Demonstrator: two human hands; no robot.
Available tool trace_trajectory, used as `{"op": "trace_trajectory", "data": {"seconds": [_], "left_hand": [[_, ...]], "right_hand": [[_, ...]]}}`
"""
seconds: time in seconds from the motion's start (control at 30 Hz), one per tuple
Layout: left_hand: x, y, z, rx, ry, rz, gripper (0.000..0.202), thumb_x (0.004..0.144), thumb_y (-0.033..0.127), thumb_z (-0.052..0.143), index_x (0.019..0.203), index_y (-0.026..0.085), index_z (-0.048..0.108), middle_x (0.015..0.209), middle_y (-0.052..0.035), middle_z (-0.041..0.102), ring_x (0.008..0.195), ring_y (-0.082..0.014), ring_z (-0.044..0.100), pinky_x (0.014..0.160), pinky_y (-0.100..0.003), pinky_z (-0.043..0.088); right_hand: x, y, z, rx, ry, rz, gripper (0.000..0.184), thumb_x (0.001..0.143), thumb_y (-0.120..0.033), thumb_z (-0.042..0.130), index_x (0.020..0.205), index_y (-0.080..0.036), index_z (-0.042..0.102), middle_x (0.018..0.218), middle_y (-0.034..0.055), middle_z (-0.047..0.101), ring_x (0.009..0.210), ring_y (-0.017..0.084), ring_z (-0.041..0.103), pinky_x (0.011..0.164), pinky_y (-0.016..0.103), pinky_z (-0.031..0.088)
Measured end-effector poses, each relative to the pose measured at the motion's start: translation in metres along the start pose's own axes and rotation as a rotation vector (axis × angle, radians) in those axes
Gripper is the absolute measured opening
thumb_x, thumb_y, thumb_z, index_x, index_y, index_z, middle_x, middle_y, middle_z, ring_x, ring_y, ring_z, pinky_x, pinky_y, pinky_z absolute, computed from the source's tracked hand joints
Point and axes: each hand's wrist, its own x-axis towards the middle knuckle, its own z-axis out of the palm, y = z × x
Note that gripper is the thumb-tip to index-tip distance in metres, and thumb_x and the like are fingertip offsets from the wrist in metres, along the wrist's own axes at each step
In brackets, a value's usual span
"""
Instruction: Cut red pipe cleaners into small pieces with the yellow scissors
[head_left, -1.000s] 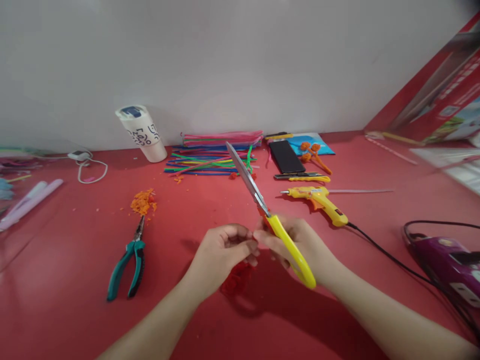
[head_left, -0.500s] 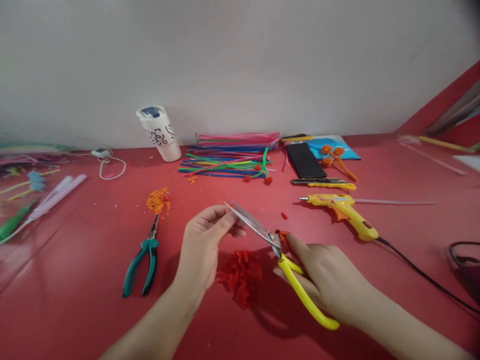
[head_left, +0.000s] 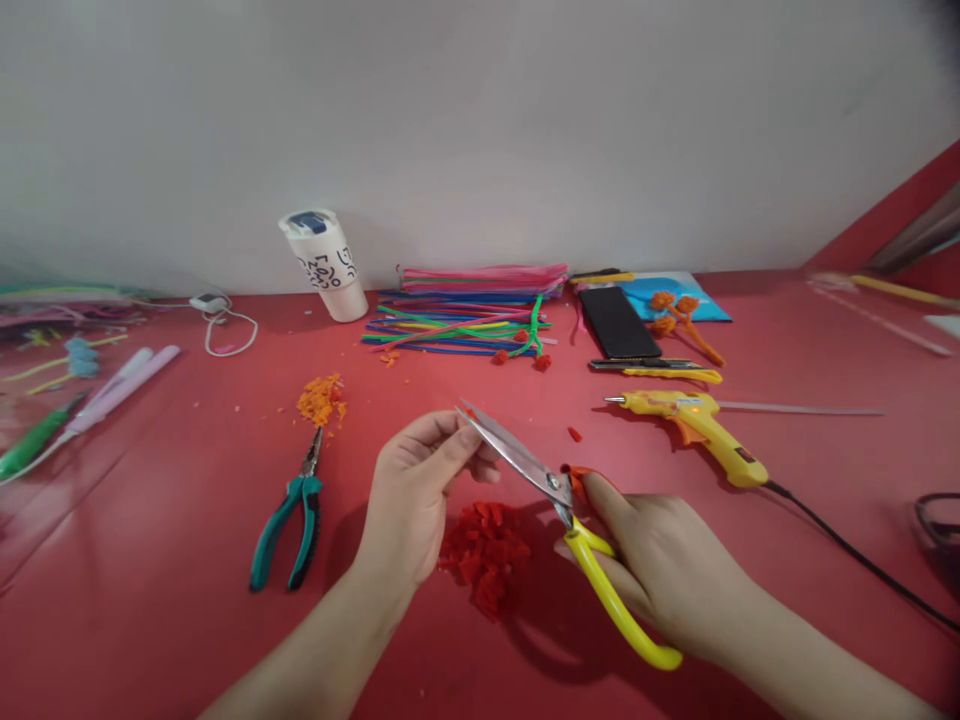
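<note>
My right hand point(head_left: 667, 555) grips scissors point(head_left: 615, 610) with yellow handles, their blades almost together and pointing up and left. By its thumb is a bit of orange-red material point(head_left: 585, 480); whether that belongs to the scissors I cannot tell. The thumb and forefinger of my left hand point(head_left: 420, 480) pinch a small red piece point(head_left: 470, 412) at the blade tips, mostly hidden by the fingers and the steel. Below the blades lies a heap of red cut pieces point(head_left: 487, 550). A single red scrap point(head_left: 574, 434) rests on the table right of the blades.
Teal pliers point(head_left: 307, 510) and orange crumbs point(head_left: 321, 400) are on the left. Behind my hands lie pipe cleaners point(head_left: 457, 325), with a white tumbler point(head_left: 330, 270) beside them. On the right are a yellow glue gun point(head_left: 690, 415) with its cord, a phone point(head_left: 619, 322) and a cutter point(head_left: 652, 368).
The whole view has shifted slightly, so everything sits a little further right. Both hands keep nearly the same pose, with the scissors' tips still at the left fingertips.
</note>
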Motion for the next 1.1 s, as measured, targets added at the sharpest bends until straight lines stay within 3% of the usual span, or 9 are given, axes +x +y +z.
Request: {"op": "trace_trajectory", "data": {"seconds": [0.47,0.83,0.93,1.03,1.1], "left_hand": [[0.0,0.0,0.001,0.014,0.024,-0.003,0.008,0.07,0.019,0.061,0.064,0.014,0.061,0.058,0.0002,0.06,0.052,-0.0078,0.055,0.051,-0.019,0.045],[0.002,-0.001,0.0,0.0,0.033,-0.01,0.006,0.072,0.018,0.06,0.068,0.013,0.061,0.059,0.0001,0.061,0.053,-0.0071,0.055,0.051,-0.017,0.045],[0.001,-0.002,0.0,-0.007,0.013,-0.031,0.004,0.071,0.018,0.06,0.07,0.013,0.06,0.06,0.0003,0.061,0.053,-0.0073,0.055,0.051,-0.017,0.045],[-0.002,-0.005,0.003,0.015,-0.117,-0.166,0.005,0.072,0.018,0.06,0.07,0.013,0.059,0.061,-0.0006,0.062,0.051,-0.0074,0.056,0.052,-0.018,0.044],[-0.005,-0.008,0.006,0.052,-0.219,-0.266,0.008,0.073,0.019,0.059,0.07,0.012,0.059,0.061,-0.0013,0.062,0.049,-0.0073,0.056,0.052,-0.018,0.044]], "right_hand": [[0.0,-0.003,0.0,0.027,-0.029,0.007,0.02,0.086,-0.036,0.028,0.077,-0.021,0.035,0.042,-0.001,0.053,0.035,0.018,0.05,0.041,0.026,0.013],[0.0,-0.003,0.001,0.096,-0.115,0.09,0.031,0.085,-0.044,0.027,0.081,-0.017,0.042,0.045,0.0025,0.056,0.036,0.019,0.05,0.041,0.026,0.015],[0.003,-0.004,-0.004,0.323,-0.155,0.206,0.03,0.083,-0.046,0.032,0.073,-0.019,0.042,0.046,0.0003,0.052,0.038,0.015,0.047,0.04,0.025,0.02],[0.009,-0.007,-0.01,0.734,-0.141,0.369,0.028,0.079,-0.045,0.039,0.067,-0.021,0.041,0.044,-0.005,0.044,0.037,0.01,0.042,0.038,0.022,0.026],[0.013,-0.01,-0.013,1.0,-0.113,0.507,0.024,0.078,-0.044,0.043,0.072,-0.02,0.044,0.04,-0.0085,0.038,0.032,0.008,0.037,0.035,0.02,0.028]]}}
